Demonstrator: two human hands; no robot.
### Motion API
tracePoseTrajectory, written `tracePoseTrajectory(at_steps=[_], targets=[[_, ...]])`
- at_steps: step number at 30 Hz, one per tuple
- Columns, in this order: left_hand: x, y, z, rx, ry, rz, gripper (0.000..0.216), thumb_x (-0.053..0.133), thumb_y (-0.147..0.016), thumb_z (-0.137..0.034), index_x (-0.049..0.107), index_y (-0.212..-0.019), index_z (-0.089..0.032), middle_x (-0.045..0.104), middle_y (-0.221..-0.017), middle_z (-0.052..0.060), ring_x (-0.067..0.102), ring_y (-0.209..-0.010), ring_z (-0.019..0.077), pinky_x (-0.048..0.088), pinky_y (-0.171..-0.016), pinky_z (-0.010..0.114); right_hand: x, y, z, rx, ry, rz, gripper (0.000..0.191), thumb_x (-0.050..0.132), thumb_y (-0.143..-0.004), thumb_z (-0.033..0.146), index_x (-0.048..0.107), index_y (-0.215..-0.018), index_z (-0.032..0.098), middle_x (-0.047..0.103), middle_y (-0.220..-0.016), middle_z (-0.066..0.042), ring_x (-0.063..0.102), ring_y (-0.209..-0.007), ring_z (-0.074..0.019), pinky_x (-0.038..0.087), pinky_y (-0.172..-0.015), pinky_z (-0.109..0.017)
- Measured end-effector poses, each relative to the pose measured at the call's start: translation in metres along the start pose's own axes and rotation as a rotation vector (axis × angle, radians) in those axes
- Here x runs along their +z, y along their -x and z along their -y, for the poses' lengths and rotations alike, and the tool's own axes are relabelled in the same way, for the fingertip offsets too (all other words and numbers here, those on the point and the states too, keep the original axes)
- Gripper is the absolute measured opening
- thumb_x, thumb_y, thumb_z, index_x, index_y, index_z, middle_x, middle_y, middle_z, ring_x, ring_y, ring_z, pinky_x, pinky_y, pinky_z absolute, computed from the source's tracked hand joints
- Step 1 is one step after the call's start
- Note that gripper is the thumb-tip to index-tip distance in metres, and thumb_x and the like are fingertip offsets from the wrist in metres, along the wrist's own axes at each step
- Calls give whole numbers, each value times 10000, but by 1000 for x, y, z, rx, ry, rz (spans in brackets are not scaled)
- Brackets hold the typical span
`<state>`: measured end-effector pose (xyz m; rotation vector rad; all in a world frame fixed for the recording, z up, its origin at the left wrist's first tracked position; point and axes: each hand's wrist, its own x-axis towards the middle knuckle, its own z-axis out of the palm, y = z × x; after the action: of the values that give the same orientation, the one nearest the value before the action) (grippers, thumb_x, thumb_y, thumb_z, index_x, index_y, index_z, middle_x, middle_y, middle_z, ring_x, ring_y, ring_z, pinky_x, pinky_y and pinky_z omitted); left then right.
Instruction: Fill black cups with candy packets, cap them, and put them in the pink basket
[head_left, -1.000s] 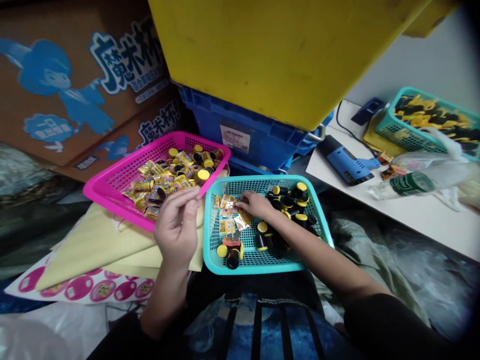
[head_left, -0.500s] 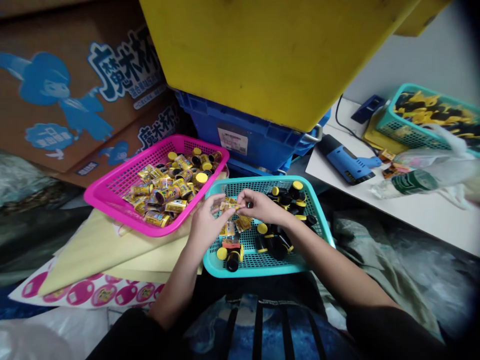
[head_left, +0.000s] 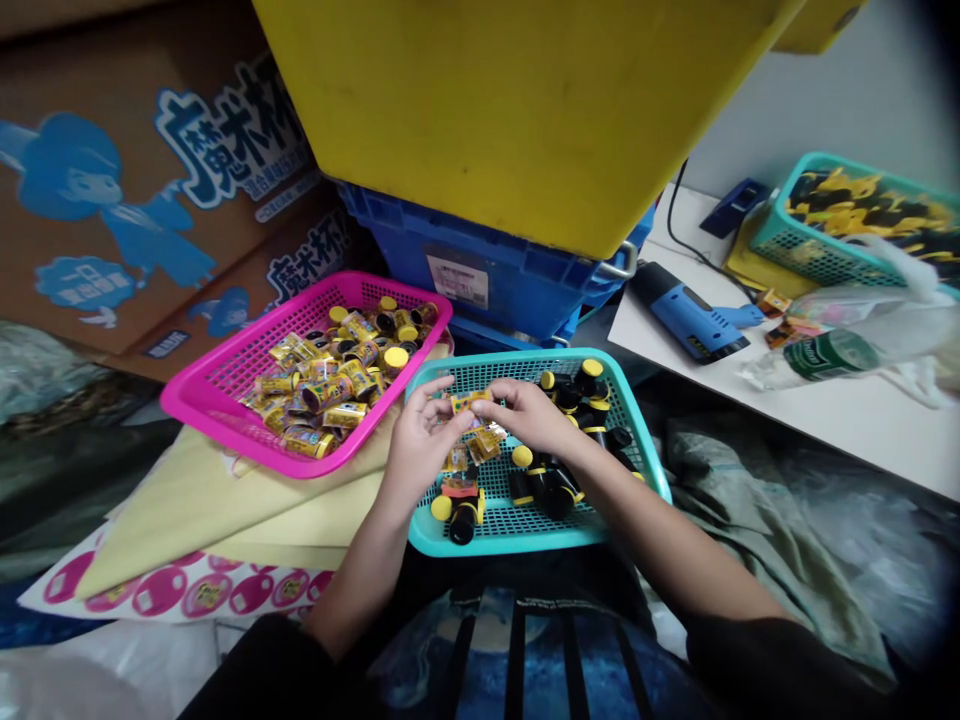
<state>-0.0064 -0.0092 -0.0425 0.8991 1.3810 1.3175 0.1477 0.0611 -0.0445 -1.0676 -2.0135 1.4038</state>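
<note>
Above the left part of the turquoise basket (head_left: 525, 542), my left hand (head_left: 429, 430) and my right hand (head_left: 529, 412) pinch a small yellow printed film sleeve (head_left: 469, 401) between their fingertips. Some of it is covered by my fingers. More yellow film sleeves (head_left: 485, 444) lie in the basket just below my hands. At the basket's front left rest several small black bottles with yellow caps (head_left: 463, 522) beside an orange-red piece. More black bottles with yellow caps (head_left: 553, 490) fill its right side, partly hidden by my right forearm.
A pink basket (head_left: 225, 437) of bottles in yellow printed film stands at left, on paper sheets (head_left: 300, 510). Behind are a blue crate (head_left: 517, 285) and a yellow box (head_left: 510, 120). At right, a blue heat gun (head_left: 694, 320), a plastic bottle (head_left: 825, 357) and another turquoise basket (head_left: 832, 255) sit on a white table.
The yellow film sleeve has turned and spread wider between my fingertips, showing more of its printed face. My right hand has shifted slightly right. The view has moved slightly.
</note>
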Motion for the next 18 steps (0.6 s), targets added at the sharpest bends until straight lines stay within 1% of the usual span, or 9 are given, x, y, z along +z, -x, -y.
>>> tracePoseTrajectory(at_steps=[3, 5, 7, 9, 10, 12, 14, 16, 18], targets=[[1, -4, 0, 7, -6, 17, 447, 727, -686, -227, 571, -1103, -199, 541, -585, -74, 582, -577, 93, 488, -602, 225, -1, 0, 6, -43, 88, -6, 399, 534, -849, 453, 487, -575, 167, 469, -615, 23, 455, -634, -107, 352, -638, -239], [1, -6, 1, 10, -27, 20, 410, 709, -707, -236, 579, -1093, -192, 576, -569, -63, 589, -552, 100, 497, -587, 232, -2, -1, 8, -16, 81, -7, 423, 483, -872, 486, 496, -593, 167, 475, -628, 16, 454, -624, -109, 356, -624, -240], [1, -5, 3, 6, -49, -10, 402, 700, -717, -254, 584, -1095, -181, 619, -574, -42, 610, -549, 115, 514, -572, 244, -3, 1, 7, -10, 110, -8, 450, 368, -923, 487, 525, -646, 169, 513, -666, -1, 478, -642, -121, 373, -639, -250], [0, -3, 4, -5, -64, -58, 393, 707, -712, -270, 607, -1078, -170, 657, -607, -19, 633, -570, 129, 533, -568, 252, -4, 5, 4, 19, 243, 23, 451, 289, -954, 465, 568, -753, 172, 577, -748, -31, 524, -714, -151, 398, -688, -279], [-1, -3, 5, -9, -68, -81, 375, 714, -703, -275, 630, -1052, -165, 675, -636, -6, 648, -597, 135, 543, -583, 257, -4, 9, 1, 56, 359, 69, 413, 327, -943, 470, 590, -823, 175, 608, -811, -55, 546, -782, -180, 409, -723, -304], [-3, -1, 6, -16, -75, -111, 314, 730, -685, -280, 680, -969, -157, 707, -706, 20, 665, -650, 141, 556, -630, 265, -2, 18, -9, 148, 643, 224, 323, 565, -832, 465, 616, -959, 172, 637, -961, -116, 552, -945, -267, 418, -799, -369], [-6, -1, 8, -28, -79, -130, 277, 739, -673, -281, 709, -918, -154, 727, -774, 40, 671, -684, 144, 559, -664, 271, 2, 28, -20, 191, 864, 380, 397, 739, -688, 313, 630, -1033, 150, 624, -1056, -169, 531, -1039, -334, 416, -846, -411], [-9, -2, 9, -43, -90, -146, 290, 743, -667, -284, 720, -925, -155, 736, -796, 48, 666, -670, 143, 558, -656, 274, 4, 35, -30, 172, 934, 442, 310, 669, -722, 160, 647, -1029, 125, 622, -1037, -178, 567, -995, -306, 439, -818, -378], [-11, -3, 10, -51, -102, -160, 295, 746, -660, -285, 727, -925, -156, 739, -777, 47, 659, -642, 141, 558, -646, 280, 0, 39, -35, 142, 845, 399, 251, 574, -769, 120, 659, -1005, 131, 624, -1001, -148, 599, -908, -246, 455, -778, -335]])
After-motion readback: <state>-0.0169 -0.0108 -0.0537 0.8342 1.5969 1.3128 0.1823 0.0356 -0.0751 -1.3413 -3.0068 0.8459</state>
